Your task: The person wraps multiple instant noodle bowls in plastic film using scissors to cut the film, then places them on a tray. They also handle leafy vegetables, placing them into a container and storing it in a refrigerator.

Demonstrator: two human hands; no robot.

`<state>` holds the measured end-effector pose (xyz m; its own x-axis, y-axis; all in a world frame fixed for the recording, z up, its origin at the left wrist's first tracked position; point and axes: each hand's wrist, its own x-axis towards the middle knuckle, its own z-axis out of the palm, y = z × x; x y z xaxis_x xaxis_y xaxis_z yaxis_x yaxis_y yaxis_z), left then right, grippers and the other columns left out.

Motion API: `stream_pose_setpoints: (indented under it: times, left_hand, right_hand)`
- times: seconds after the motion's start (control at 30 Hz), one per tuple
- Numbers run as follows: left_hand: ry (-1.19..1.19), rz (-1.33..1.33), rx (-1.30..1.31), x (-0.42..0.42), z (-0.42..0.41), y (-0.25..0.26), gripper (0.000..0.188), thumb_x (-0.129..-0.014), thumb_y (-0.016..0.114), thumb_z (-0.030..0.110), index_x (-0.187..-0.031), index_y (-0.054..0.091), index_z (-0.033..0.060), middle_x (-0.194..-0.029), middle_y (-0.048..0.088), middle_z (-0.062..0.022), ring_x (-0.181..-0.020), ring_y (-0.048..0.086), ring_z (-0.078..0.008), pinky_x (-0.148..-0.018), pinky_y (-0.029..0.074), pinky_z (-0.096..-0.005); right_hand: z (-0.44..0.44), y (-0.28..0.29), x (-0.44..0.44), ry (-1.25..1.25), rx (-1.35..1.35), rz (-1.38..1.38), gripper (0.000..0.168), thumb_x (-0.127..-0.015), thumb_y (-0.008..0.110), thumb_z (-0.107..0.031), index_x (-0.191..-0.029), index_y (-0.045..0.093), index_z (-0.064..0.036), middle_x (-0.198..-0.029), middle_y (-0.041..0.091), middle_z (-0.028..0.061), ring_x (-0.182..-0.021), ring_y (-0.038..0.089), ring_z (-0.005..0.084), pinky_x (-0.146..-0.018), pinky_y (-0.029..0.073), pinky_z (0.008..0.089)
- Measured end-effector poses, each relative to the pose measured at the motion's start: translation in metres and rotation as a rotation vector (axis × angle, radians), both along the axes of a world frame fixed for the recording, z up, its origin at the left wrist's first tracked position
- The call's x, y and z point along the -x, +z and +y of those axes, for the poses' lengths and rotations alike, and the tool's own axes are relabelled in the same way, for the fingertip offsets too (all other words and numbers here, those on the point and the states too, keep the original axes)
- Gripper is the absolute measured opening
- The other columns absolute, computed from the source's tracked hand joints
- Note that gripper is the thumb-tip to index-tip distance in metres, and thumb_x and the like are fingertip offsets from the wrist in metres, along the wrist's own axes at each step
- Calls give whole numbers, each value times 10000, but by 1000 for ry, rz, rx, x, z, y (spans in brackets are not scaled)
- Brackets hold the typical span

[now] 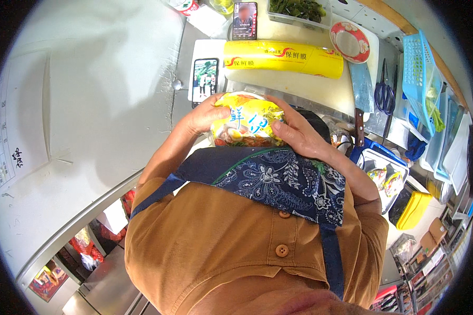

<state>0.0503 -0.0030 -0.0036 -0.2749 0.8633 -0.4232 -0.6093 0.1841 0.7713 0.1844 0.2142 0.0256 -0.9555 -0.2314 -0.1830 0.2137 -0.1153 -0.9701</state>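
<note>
Both of my hands hold a yellow printed plastic food packet upright in front of the dark blue paisley apron. My left hand grips its left side, thumb on the front. My right hand grips the right side, thumb also on the front. The packet bears writing and a picture of food with a halved egg. Its back and several of my fingertips are hidden. Just beyond it lies a thick yellow roll of cling film on a cutting board.
Two phones stand left of and behind the roll. A tub of dark greens, a red-patterned bowl, a cleaver and scissors lie around the board. At right are a blue basket and a white tray with packets.
</note>
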Motion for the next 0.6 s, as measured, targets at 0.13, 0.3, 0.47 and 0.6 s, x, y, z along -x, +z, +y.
stream_pose_setpoints:
  times: [0.13,0.3,0.47,0.6]
  left_hand:
    - [93,55,9,-7,-5,-9,769,-700,641,481,-1173,389,-70,-1085,536,-143,-955,544,-196,-833,439,-298]
    - [108,35,27,-4,6,-7,909,-667,537,651,-1198,364,-66,-1117,519,-157,-976,543,-208,-845,446,-315]
    - [67,-182,-114,2,13,-4,943,-678,472,671,-1216,332,-91,-1167,482,-186,-1039,512,-219,-890,414,-320]
    - [35,-184,-86,3,17,4,950,-684,441,684,-1239,306,-76,-1200,457,-180,-1068,491,-218,-896,410,-322]
  right_hand:
    - [-4,-10,11,17,285,-210,556,-886,443,-311,-1291,263,24,-1185,439,143,-1063,437,175,-918,341,277]
    - [-11,-17,19,-70,380,-338,538,-883,459,-274,-1316,253,-29,-1194,432,114,-1061,428,159,-918,334,264]
    - [-10,-22,17,-166,402,-57,511,-877,459,-208,-1338,261,-113,-1291,359,81,-1133,375,159,-951,300,267]
    - [-9,-14,17,-101,524,-105,501,-879,450,-196,-1330,264,-81,-1286,370,93,-1131,392,161,-957,313,281]
